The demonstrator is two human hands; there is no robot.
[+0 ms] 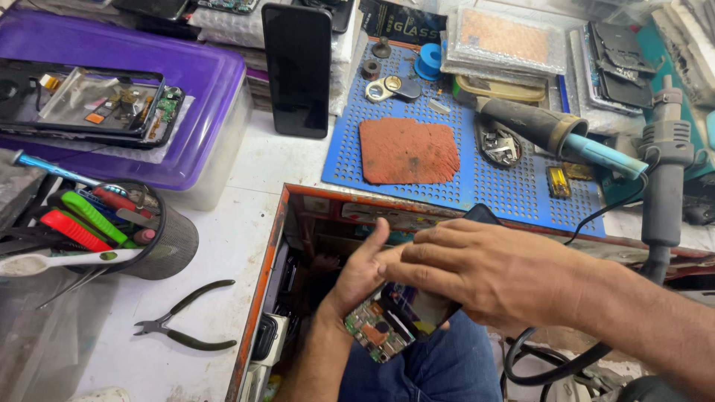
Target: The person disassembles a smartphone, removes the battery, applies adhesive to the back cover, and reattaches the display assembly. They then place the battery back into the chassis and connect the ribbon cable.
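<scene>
Opened phone (387, 324) held low over the lap, above an open drawer (298, 223) at the bench edge, circuit board side partly showing green and orange at the lower end. Left hand (357, 272) cupped under and behind it, fingers curled in a grip round the frame; right hand (477, 272) laid flat across the top, fingers closed down on the upper part, pressing or sliding. Likely risks from here: slipping out of the grip and dropping into the drawer or onto the floor, with nothing under it but the knees; flexing the thin body under the pressing palm, enough to crack a panel or tear a ribbon inside; smearing or shorting the bare board with fingertips. Close by on the right, a hot air gun (663, 171) standing upright, its black cable (551, 365) looping just beside the right forearm, so a snag could topple it. Soldering iron (558, 134) lying on the blue perforated mat (514, 190), well apart. Pliers (182, 324) on the bench to the left, out of reach of any mishap
</scene>
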